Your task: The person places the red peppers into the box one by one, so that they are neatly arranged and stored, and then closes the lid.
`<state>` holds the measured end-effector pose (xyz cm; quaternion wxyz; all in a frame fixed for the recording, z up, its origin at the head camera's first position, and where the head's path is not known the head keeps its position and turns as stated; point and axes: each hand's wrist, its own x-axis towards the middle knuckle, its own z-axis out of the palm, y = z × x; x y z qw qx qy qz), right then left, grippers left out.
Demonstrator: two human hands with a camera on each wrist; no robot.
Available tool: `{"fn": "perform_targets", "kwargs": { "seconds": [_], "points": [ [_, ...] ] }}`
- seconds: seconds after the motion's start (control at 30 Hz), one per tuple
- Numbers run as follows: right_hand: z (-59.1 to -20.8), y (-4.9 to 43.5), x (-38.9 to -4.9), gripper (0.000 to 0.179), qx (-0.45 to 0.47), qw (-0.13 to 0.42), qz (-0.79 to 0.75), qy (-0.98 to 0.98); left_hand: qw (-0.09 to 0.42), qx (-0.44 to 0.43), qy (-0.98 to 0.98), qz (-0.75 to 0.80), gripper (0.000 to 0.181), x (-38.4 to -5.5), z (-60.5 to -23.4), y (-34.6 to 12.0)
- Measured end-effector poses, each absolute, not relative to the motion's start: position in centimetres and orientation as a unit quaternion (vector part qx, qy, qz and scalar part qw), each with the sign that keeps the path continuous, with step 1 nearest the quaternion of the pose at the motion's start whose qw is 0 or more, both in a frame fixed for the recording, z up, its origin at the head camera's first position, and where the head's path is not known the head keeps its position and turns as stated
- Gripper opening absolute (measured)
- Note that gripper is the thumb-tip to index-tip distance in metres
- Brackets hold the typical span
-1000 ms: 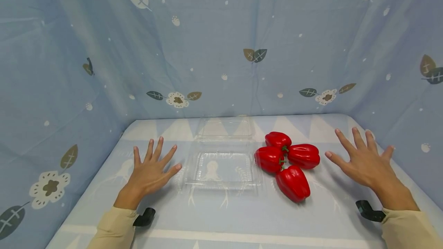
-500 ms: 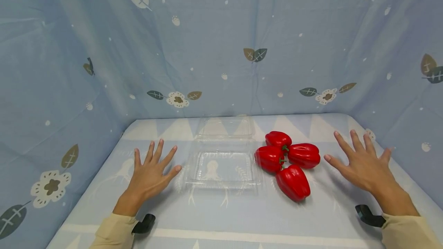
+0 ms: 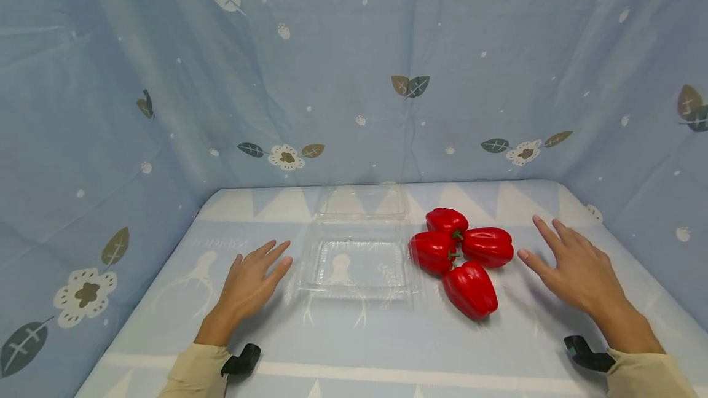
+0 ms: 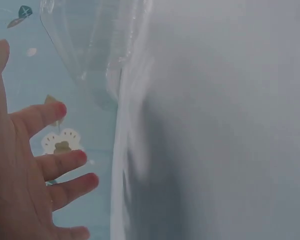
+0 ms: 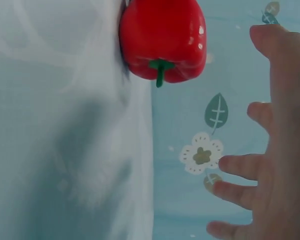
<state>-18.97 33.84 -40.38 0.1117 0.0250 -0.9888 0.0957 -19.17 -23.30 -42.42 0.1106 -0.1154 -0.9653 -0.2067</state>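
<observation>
A clear plastic clamshell box point(image 3: 356, 292) lies on the table with its lid point(image 3: 362, 201) folded back toward the curtain. Right beside it, several red bell peppers point(image 3: 470, 289) with green stems lie in a cluster. My left hand point(image 3: 247, 284) hovers left of the box, fingers extended, holding nothing; the left wrist view shows part of the clear box point(image 4: 95, 45) beyond the fingers. To the right of the peppers, my right hand point(image 3: 581, 272) hovers with fingers extended and touches nothing. One bell pepper point(image 5: 162, 37) fills the top of the right wrist view, apart from the hand.
A pale blue and white patterned cloth covers the table point(image 3: 343, 349). Blue curtains point(image 3: 354, 66) printed with leaves and flowers stand along the back and both sides. Black wrist mounts point(image 3: 241, 360) sit below both hands, beside the beige sleeves.
Both hands have gone from widely spread fingers to fingers closer together. The left hand has turned and shifted slightly right; the right has turned a little. Box and peppers stay in place.
</observation>
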Motion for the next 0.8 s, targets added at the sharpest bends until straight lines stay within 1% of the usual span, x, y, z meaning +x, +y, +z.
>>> {"fn": "perform_targets", "kwargs": {
  "seconds": [0.2, 0.4, 0.57, 0.8],
  "points": [
    [-40.6, 33.1, -18.5, 0.088, 0.038, 0.148, 0.109, -0.982, 0.100, -0.104, -0.953, -0.266, 0.059, -19.3, -42.4, -22.2],
    [-40.7, 32.7, -18.0, 0.077, 0.049, 0.177, 0.126, -0.975, 0.089, -0.078, -0.950, -0.288, 0.064, -19.4, -42.4, -21.4],
    [-40.5, 32.4, -17.7, 0.069, 0.045, 0.170, 0.161, -0.971, 0.083, -0.071, -0.941, -0.319, 0.066, -19.6, -42.4, -20.9],
    [-39.5, 30.9, -17.3, 0.054, 0.061, 0.161, 0.240, -0.956, 0.087, -0.078, -0.919, -0.377, 0.059, -19.6, -42.9, -20.5]
  ]
}}
